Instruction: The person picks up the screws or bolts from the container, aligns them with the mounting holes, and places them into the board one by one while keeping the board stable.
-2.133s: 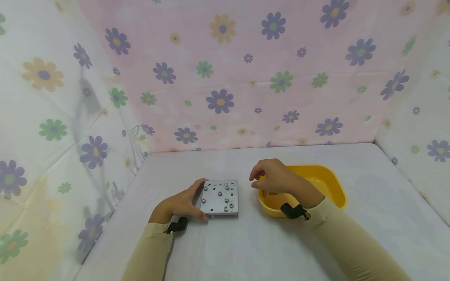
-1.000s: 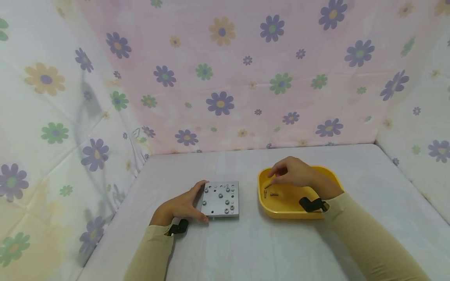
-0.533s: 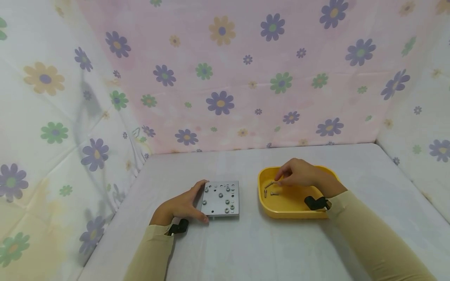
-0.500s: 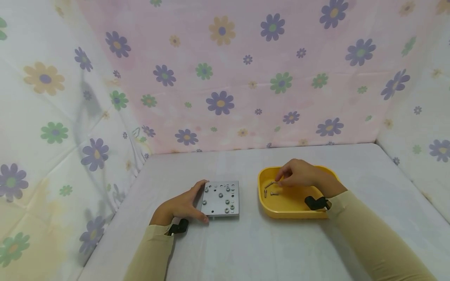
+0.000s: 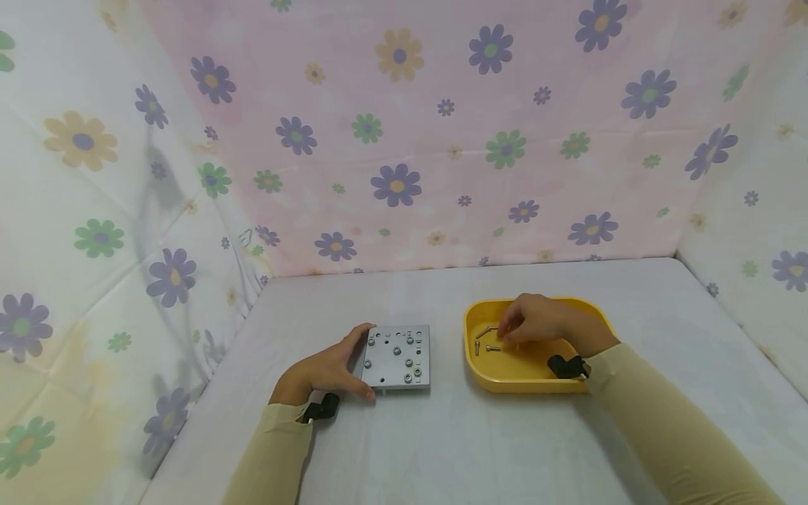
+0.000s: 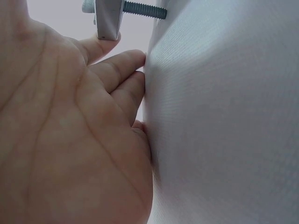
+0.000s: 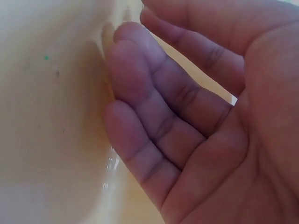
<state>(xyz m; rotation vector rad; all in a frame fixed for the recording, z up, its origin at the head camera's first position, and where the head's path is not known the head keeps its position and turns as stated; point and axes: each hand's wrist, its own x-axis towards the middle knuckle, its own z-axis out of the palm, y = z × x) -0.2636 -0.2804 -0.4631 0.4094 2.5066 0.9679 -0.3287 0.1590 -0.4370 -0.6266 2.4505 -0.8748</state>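
Observation:
A square silver metal plate [image 5: 388, 366], with several socket-head screws set in its holes, lies left of centre. My left hand [image 5: 328, 366] holds its left side, thumb at the near corner and index finger at the far one. In the left wrist view a threaded screw shank [image 6: 145, 9] sticks out beneath the plate, and the other fingers rest on the cloth. My right hand [image 5: 536, 321] reaches into the yellow tray [image 5: 524, 385], fingers curled down among loose screws [image 5: 477, 348]. The hand hides its own fingertips, so I cannot tell if they pinch a screw.
White cloth [image 5: 404, 449] covers the table, and flowered fabric [image 5: 442, 175] rises behind it and along both sides. The tray stands to the right of the plate, with a gap between them. A black wrist camera [image 5: 568, 366] overlaps the tray's near rim.
My right hand moved from above the tray's left rim into the tray, then slightly down and nearer over the last half second. My left hand and the plate stayed in place.

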